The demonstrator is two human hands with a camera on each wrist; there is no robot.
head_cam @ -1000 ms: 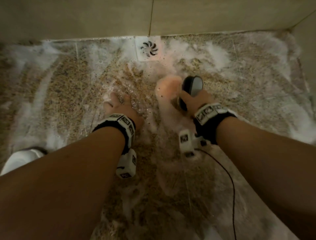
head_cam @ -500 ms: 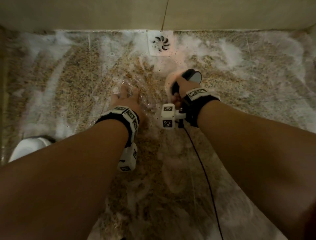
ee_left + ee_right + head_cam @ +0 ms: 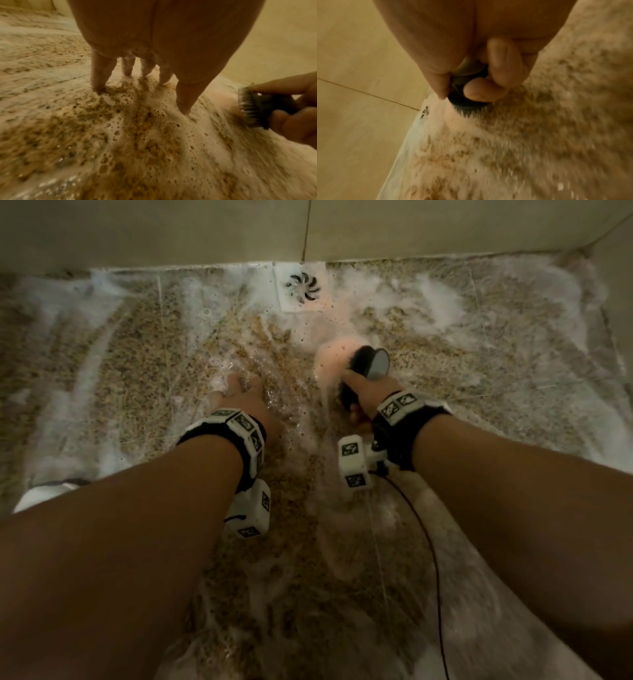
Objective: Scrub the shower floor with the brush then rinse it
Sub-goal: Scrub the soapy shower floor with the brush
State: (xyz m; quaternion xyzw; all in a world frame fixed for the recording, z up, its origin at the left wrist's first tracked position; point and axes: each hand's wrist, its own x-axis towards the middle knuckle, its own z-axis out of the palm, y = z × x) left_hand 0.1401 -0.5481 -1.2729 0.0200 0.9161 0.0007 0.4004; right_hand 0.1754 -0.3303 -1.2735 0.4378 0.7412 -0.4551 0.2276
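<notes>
The speckled brown shower floor (image 3: 144, 364) is wet and streaked with white foam. My right hand (image 3: 368, 393) grips a dark round scrubbing brush (image 3: 364, 368) with a grey cap, its bristles down against the foamy floor below the drain. The right wrist view shows the brush (image 3: 467, 98) pinched between thumb and curled fingers. My left hand (image 3: 245, 393) rests beside it to the left, its straight fingers (image 3: 98, 75) spread with the tips on the wet floor. In the left wrist view the brush (image 3: 252, 106) shows at the right edge.
A white square drain (image 3: 302, 288) sits at the foot of the beige tiled wall (image 3: 205, 231). Another wall closes the right side. A white object (image 3: 44, 494) lies at the left edge. A black cable (image 3: 431, 549) trails from my right wrist.
The brush and my right hand slid back toward me and then forward again, staying just below the drain. My left hand stays planted on the floor.
</notes>
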